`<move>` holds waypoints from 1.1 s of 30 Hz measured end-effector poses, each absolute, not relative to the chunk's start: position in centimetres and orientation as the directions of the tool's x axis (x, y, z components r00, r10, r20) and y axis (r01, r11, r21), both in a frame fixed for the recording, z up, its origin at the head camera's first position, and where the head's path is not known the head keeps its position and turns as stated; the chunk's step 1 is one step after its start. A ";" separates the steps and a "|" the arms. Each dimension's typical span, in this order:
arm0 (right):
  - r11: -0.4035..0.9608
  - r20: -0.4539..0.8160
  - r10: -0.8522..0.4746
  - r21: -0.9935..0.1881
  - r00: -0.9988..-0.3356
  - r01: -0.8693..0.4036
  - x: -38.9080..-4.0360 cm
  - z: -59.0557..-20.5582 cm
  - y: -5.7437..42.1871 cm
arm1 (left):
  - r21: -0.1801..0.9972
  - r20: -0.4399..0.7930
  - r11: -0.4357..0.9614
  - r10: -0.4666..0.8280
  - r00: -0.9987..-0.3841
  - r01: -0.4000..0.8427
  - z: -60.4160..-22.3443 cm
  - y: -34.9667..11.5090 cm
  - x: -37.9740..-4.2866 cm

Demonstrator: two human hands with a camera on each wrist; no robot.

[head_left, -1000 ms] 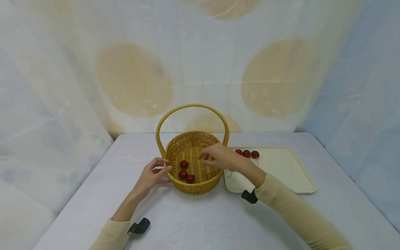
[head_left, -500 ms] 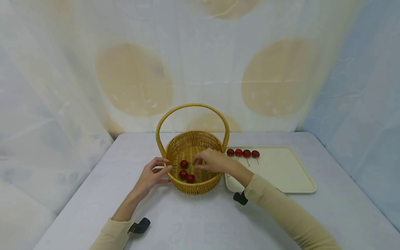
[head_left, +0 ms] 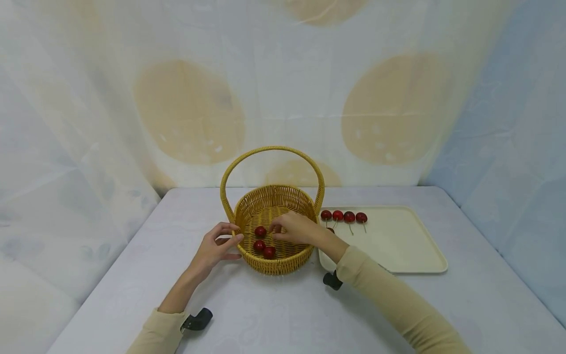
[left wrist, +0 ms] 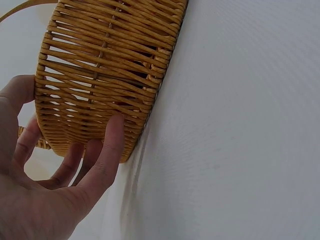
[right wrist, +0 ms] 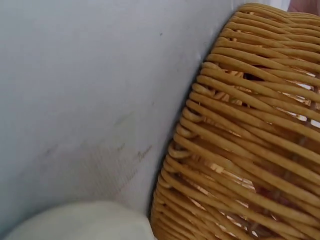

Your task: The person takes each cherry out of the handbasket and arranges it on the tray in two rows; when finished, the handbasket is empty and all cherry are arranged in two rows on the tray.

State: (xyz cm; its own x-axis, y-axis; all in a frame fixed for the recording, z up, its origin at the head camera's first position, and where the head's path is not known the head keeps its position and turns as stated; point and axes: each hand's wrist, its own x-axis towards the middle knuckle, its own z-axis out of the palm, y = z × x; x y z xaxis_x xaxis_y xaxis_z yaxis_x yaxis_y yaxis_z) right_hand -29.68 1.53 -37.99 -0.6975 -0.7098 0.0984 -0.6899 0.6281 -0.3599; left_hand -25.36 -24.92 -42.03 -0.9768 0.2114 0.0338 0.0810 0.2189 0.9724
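A round yellow wicker basket [head_left: 276, 267] with a tall arched handle stands mid-table. Inside it lie a red cherry [head_left: 260, 231] toward the left and two more cherries [head_left: 269, 252] touching near the front. My left hand [head_left: 216, 250] holds the basket's left rim by the handle's foot; in the left wrist view its fingers [left wrist: 114, 137] press the woven outer wall. My right hand [head_left: 294, 228] reaches over the right rim into the basket, its bent fingertips just right of the left cherry. A gap shows between thumb and forefinger, and nothing is seen in it.
A cream tray [head_left: 398, 241] sits right of the basket, under the right forearm. Several stemmed cherries [head_left: 349, 217] stand in a row at its far left. Another cherry [head_left: 330, 230], partly hidden by the arm, lies below them. A patterned curtain [head_left: 292, 98] hangs behind.
My right hand has moved left and slightly down inside the basket, nearer the left cherry. The withdrawn forearm uncovers more cherries on the tray. My left hand and the basket stay put.
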 end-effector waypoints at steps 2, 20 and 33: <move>0.636 0.099 -0.703 -0.356 -0.705 -0.684 -29.8 -38.1 1.3 | 0.972 0.033 0.220 0.213 -0.976 0.081 -42.0 -24.9 -25.3; 0.695 0.135 -0.652 -0.288 -0.746 -0.659 -30.9 -38.9 -0.9 | 0.972 0.030 0.222 0.213 -0.977 0.079 -42.1 -24.9 -25.3; 0.650 0.084 -0.718 -0.274 -0.691 -0.708 -31.0 -39.1 -1.5 | 0.975 0.036 0.207 0.213 -0.976 0.082 -42.0 -25.1 -25.2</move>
State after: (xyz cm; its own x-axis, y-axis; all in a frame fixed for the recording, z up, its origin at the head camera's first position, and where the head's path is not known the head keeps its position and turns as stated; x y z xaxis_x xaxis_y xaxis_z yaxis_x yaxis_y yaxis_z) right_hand -31.03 -1.48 -39.11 -0.6914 -0.7176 0.0837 -0.7083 0.6504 -0.2743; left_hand -25.24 -25.07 -41.98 -0.9763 0.2133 0.0364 0.0816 0.2074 0.9748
